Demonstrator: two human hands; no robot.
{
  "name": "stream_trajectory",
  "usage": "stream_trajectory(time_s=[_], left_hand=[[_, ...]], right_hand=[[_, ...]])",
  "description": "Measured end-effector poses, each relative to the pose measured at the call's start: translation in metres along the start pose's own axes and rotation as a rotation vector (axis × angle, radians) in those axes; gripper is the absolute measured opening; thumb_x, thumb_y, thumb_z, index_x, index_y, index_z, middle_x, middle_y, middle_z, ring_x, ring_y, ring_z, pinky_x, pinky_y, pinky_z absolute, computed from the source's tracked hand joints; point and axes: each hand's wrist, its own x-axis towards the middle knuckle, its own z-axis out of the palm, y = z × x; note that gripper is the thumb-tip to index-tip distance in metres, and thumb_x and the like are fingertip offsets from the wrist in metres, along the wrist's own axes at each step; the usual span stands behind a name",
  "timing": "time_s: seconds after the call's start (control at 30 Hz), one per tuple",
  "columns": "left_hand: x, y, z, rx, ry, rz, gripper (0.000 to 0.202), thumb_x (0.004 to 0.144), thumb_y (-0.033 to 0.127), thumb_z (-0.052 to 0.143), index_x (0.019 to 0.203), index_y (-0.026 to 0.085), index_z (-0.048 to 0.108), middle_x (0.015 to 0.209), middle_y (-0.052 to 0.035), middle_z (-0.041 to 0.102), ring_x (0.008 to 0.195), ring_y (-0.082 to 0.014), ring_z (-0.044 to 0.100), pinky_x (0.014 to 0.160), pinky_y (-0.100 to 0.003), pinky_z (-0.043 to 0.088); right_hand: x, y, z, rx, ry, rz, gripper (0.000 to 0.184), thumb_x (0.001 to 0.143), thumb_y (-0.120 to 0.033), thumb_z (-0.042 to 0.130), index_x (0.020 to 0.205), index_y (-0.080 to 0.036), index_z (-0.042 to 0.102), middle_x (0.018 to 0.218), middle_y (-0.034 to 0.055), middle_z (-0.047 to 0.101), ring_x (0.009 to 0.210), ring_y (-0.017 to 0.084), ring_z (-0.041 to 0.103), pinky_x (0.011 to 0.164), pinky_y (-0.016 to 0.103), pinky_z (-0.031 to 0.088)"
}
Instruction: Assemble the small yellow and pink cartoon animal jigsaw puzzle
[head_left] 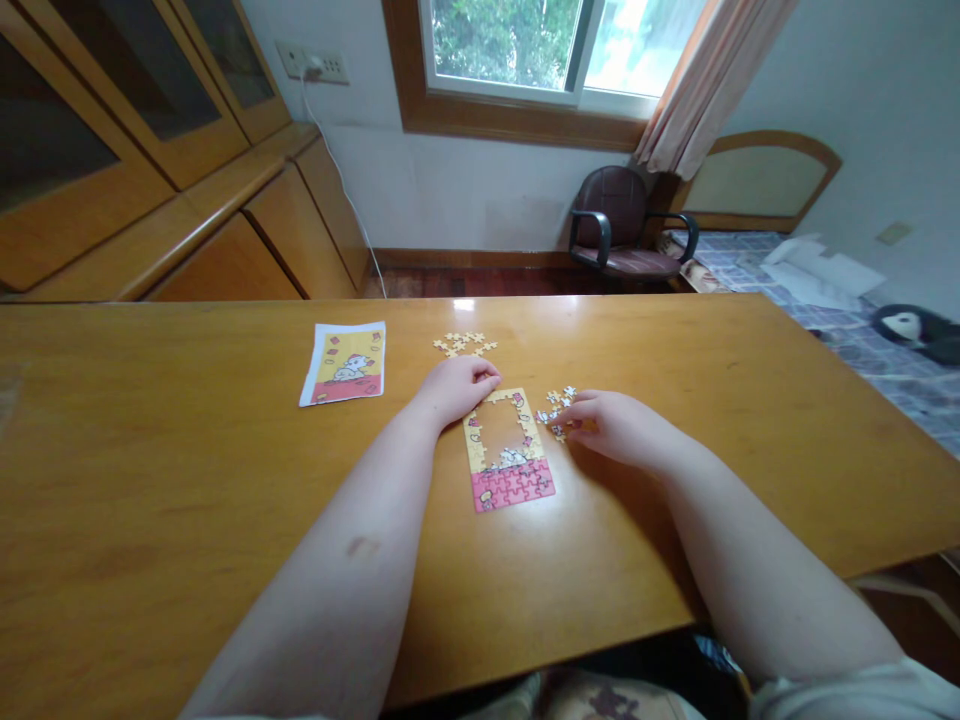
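A partly assembled jigsaw puzzle [514, 483] lies on the table, its pink bottom rows and yellow border joined around a gap. Part of a white animal shows at the gap's lower edge. My left hand [459, 388] rests at the puzzle's upper left corner with its fingers curled together; whatever they may hold is hidden. To the right of the puzzle, my right hand [619, 425] reaches over a small heap of white puzzle pieces [553, 398]. Its fingers are slightly apart and touch the pieces. Beyond my left hand are several loose yellow puzzle pieces [459, 345].
A reference picture [349, 345] of the white animal lies to the left on the wooden table [187, 450]. Past the table's far edge stand an armchair [619, 215] and, at right, a bed [765, 260]. Wooden cabinets [247, 250] line the left wall.
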Motion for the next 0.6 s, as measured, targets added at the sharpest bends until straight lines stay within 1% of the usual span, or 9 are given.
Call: stream_trajectory(time_s=[0.03,0.1,0.2,0.3,0.37,0.5,0.6], left_hand=[[0.0002,-0.0001,0.0002,0.003,-0.002,0.000,0.030,0.082,0.043,0.053,0.091,0.022,0.072,0.082,-0.0031,0.070,0.073,-0.0166,0.059,0.063,-0.029,0.041],[0.0005,-0.0001,0.0003,0.006,-0.004,-0.001,0.030,0.082,0.043,0.053,0.091,0.022,0.073,0.082,-0.0033,0.070,0.073,-0.0167,0.059,0.063,-0.029,0.041],[0.0003,0.0002,-0.0003,0.007,0.002,0.002,0.031,0.082,0.043,0.052,0.091,0.022,0.073,0.084,-0.0034,0.071,0.075,-0.0169,0.060,0.064,-0.029,0.042],[0.0002,-0.0001,-0.0008,0.008,0.003,0.005,0.030,0.082,0.043,0.052,0.090,0.022,0.073,0.086,-0.0029,0.071,0.076,-0.0172,0.060,0.066,-0.029,0.042],[0.0004,-0.0009,-0.0006,0.009,0.003,0.005,0.030,0.082,0.044,0.053,0.090,0.023,0.072,0.086,-0.0023,0.071,0.077,-0.0172,0.060,0.066,-0.029,0.043],[0.0010,-0.0027,0.0005,0.009,-0.003,0.007,0.030,0.082,0.044,0.052,0.090,0.024,0.072,0.085,-0.0018,0.070,0.075,-0.0169,0.059,0.066,-0.029,0.042],[0.0002,-0.0021,0.0005,0.017,-0.016,0.003,0.028,0.080,0.043,0.054,0.090,0.025,0.072,0.081,-0.0012,0.069,0.073,-0.0164,0.058,0.063,-0.028,0.041]], right_hand=[[0.0001,0.0018,-0.0001,0.004,-0.015,-0.015,0.030,0.080,-0.015,0.058,0.102,-0.028,0.074,0.095,0.0036,0.068,0.080,0.016,0.062,0.074,0.025,0.045],[0.0010,0.0042,0.0009,0.004,-0.033,-0.024,0.031,0.080,-0.015,0.058,0.102,-0.029,0.074,0.095,0.0028,0.068,0.081,0.016,0.062,0.075,0.025,0.045],[0.0024,0.0036,0.0028,-0.011,-0.035,0.013,0.023,0.079,-0.016,0.060,0.094,-0.027,0.075,0.093,0.0030,0.069,0.079,0.016,0.062,0.073,0.025,0.045],[0.0025,0.0009,0.0030,-0.035,-0.047,0.076,0.016,0.075,-0.017,0.063,0.085,-0.024,0.074,0.084,0.0027,0.069,0.075,0.017,0.062,0.068,0.025,0.044],[0.0021,-0.0003,0.0024,-0.047,-0.039,0.087,0.014,0.074,-0.019,0.065,0.085,-0.023,0.073,0.083,0.0026,0.069,0.074,0.017,0.062,0.067,0.025,0.044],[0.0013,-0.0016,0.0016,-0.045,-0.031,0.027,0.018,0.076,-0.018,0.062,0.088,-0.024,0.073,0.091,0.0028,0.069,0.080,0.017,0.062,0.072,0.025,0.045],[0.0010,-0.0029,0.0031,-0.063,-0.038,0.011,0.017,0.077,-0.017,0.060,0.083,-0.024,0.073,0.089,0.0029,0.069,0.082,0.018,0.063,0.072,0.025,0.044]])
